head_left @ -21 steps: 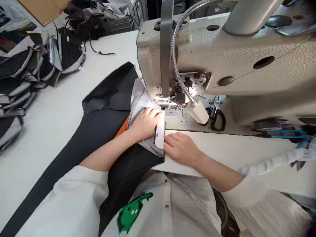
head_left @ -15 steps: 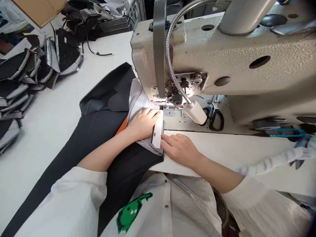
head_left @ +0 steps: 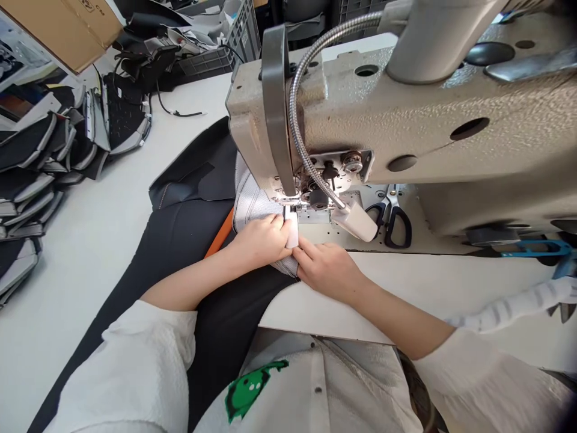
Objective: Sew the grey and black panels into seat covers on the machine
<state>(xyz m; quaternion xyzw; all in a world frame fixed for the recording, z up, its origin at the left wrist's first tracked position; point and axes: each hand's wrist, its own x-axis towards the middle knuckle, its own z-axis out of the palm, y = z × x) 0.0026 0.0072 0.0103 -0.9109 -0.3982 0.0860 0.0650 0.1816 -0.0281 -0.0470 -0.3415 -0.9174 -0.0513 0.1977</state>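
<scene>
Left hand (head_left: 262, 239): Laid low across the grey fabric (head_left: 249, 201), with bent knuckles and with fingertips down on the white strip (head_left: 293, 233), just in front of the lit needle area (head_left: 293, 201). Narrow in grip by the look of it; pressing or pinching, impossible to tell from above.

Right hand (head_left: 331, 272): Resting on the white tabletop (head_left: 383, 288), curled in toward the near end of the strip and the fabric's edge, close against the left hand's fingers. Hidden underneath; pinching or merely steadying, impossible to say.

White strip: On top of the grey fabric, along its right-hand edge, running from the needle area of the sewing machine (head_left: 415, 114) back to the place between both hands.

Black fabric (head_left: 180, 240): Spread to the left of the machine and down toward the lap, under the left forearm, with an orange piece (head_left: 220, 233) showing beside the grey.

Step at the needle: Judging by the layout, guiding strip and grey fabric together at the machine, with both hands at the seam edge.

Next move: Likely to call for light, even pressure, a straight edge, and fingertips well clear of the needle.

Lamp head (head_left: 355, 221): Angled just right of the needle area, near the scissors (head_left: 391, 197) lying on the machine bed.
</scene>
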